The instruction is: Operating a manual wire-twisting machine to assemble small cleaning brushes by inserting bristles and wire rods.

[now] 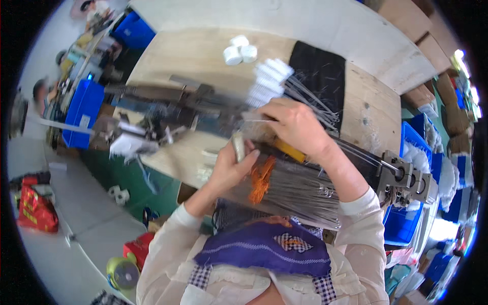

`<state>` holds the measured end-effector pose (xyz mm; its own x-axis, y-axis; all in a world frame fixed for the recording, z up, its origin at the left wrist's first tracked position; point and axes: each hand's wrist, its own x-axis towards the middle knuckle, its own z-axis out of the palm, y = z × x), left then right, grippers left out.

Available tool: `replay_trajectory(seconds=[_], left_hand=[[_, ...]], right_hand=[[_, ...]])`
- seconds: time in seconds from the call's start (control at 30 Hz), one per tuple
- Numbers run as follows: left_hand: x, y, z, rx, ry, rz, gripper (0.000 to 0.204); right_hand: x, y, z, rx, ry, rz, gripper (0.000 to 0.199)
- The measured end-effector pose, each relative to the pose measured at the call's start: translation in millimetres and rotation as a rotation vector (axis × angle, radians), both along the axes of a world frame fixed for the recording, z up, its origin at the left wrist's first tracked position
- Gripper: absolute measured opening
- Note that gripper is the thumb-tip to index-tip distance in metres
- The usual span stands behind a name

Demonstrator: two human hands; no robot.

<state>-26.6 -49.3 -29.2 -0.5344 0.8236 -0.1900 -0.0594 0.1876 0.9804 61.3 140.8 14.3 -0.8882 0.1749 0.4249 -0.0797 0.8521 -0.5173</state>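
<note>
Wire bundle (292, 188) overhanging bench edge (168, 173)

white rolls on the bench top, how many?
3 white rolls, clustered at the far edge of the wooden bench, touching or nearly so: one nearest the hands, one to its right, one behind them. More may be hidden behind the white bundle.

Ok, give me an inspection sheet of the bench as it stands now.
Surface: wooden bench with a black cloth.
Job's things: bundle of thin metal rods with an orange tie, under both hands.
Clutter: white rolls; white tufts.
Grippers: left hand closed on a small pale piece; right hand pressing on rods.
Cables: nothing seen.
Surroundings: blue bins, metal fixture, red bag.
</note>
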Motion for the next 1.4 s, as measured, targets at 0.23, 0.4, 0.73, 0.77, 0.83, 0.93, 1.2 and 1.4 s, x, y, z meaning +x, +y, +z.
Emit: replay_trajectory(seconds=[0.23, 0.4, 0.73, 0.77, 0.83, 0.93, 1.2, 1.4], left_hand=[[-96.7, -106.0, -68.2, -0.015, -0.348, 0.653, 0.048], [-119.2, -85.0, -48.8, 0.042, -0.380, 0.563, 0.043], [-96.3, -85.1, -66.4, 0.332, -0.351, 0.702, 0.026], [-77.7, -80.0, -58.1, 0.303, -0.186, 0.738, 0.026], [-30.8, -55.5, -23.2, 0.298, 0.050, 0.704, 0.026], [28.9, -4.1, 24.5, 0.380, -0.023, -0.071, 0.031], [69.5, 102.0, 1.7, 0.089, -0.719, -0.277, 0.027], [37.7, 64.6, 3.6, 0.206, -0.538, 0.019, 0.027]], right_hand=[[76.9, -37.3, -40.7, 0.368, -0.103, -0.266, 0.024], [77.7, 3.1, -69.0, 0.361, -0.328, -0.511, 0.010], [111.1, 20.5, 29.0, 0.507, -0.243, -0.526, 0.008], [131.5, 21.5, 30.1, 0.458, -0.297, -0.555, 0.007], [154.4, 32.0, 29.3, 0.414, -0.356, -0.581, 0.007], [167.0, 40.7, 29.4, 0.196, -0.375, -0.606, 0.013], [149.0, 69.9, 18.6, -0.624, -0.349, -0.349, 0.022], [84.9, 55.5, 3.0, -0.099, -0.246, -0.346, 0.023]])
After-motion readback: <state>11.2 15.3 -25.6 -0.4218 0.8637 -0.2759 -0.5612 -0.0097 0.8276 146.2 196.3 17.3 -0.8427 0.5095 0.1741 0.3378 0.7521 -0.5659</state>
